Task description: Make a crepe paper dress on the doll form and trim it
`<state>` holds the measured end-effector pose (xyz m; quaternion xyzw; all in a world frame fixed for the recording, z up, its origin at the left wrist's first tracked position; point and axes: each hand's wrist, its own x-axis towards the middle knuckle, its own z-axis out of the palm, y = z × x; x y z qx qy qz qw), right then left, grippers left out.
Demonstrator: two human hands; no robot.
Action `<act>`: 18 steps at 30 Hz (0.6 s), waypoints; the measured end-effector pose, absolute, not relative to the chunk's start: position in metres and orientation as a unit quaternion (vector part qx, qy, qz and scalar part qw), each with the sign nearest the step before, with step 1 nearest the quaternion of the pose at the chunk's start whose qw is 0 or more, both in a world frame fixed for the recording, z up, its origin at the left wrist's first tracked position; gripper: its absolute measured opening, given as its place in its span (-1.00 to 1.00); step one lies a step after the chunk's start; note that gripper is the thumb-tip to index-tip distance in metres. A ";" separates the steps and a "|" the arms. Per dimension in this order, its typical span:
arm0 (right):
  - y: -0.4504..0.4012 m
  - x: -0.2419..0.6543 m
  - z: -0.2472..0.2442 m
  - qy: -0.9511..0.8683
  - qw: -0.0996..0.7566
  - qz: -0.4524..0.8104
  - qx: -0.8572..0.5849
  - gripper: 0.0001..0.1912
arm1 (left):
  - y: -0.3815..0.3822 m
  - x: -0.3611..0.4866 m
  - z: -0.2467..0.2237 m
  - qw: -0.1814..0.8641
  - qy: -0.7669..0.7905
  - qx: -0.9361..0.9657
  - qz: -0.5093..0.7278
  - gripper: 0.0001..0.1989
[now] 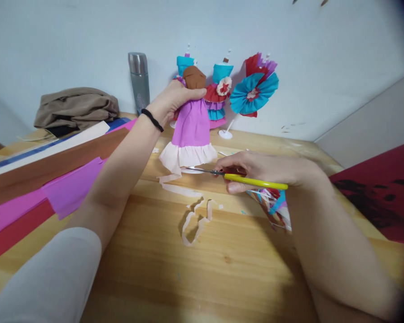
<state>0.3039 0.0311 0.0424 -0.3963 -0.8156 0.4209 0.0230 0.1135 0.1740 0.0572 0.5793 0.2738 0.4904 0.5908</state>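
With its fingers wrapped around the waist, my left hand (178,96) holds a small paper dress on a stand (191,123). The dress has a brown top, a purple skirt and a ruffled white hem (191,154). My right hand (245,168) grips scissors with yellow handles (256,181). Their blades point left, just under the hem, close to the stand's white round base. From the hem a thin pale paper strip (182,190) trails down to the table. Another curled offcut (188,229) lies nearer to me.
Paper dresses on stands (222,72) and a blue paper fan flower (254,94) stand by the wall. A grey thermos (139,83), a folded brown cloth (77,107) and coloured paper sheets (60,166) lie left. Scraps (279,206) sit under my right arm.
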 end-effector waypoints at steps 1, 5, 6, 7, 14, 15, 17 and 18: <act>0.031 0.304 0.043 -0.818 0.029 0.419 -0.394 -0.54 | 0.172 0.113 0.059 0.587 0.288 0.572 0.496 -0.83; 0.035 0.307 0.039 -0.824 0.043 0.413 -0.385 -0.56 | 0.167 0.114 0.063 0.571 0.309 0.565 0.509 -0.82; 0.036 0.307 0.038 -0.826 0.044 0.410 -0.384 -0.55 | 0.167 0.115 0.062 0.569 0.308 0.567 0.509 -0.82; 0.037 0.307 0.037 -0.829 0.044 0.407 -0.380 -0.54 | 0.167 0.116 0.061 0.567 0.305 0.572 0.509 -0.83; 0.041 0.302 0.029 -0.854 0.020 0.352 -0.383 -0.47 | 0.173 0.114 0.051 0.507 0.269 0.668 0.474 -0.81; 0.041 0.302 0.028 -0.856 0.014 0.346 -0.384 -0.46 | 0.174 0.113 0.050 0.495 0.271 0.675 0.474 -0.82; 0.042 0.301 0.026 -0.856 0.003 0.344 -0.386 -0.45 | 0.173 0.112 0.050 0.479 0.284 0.677 0.482 -0.85; 0.042 0.301 0.025 -0.856 0.001 0.347 -0.384 -0.45 | 0.173 0.112 0.051 0.475 0.294 0.670 0.489 -0.84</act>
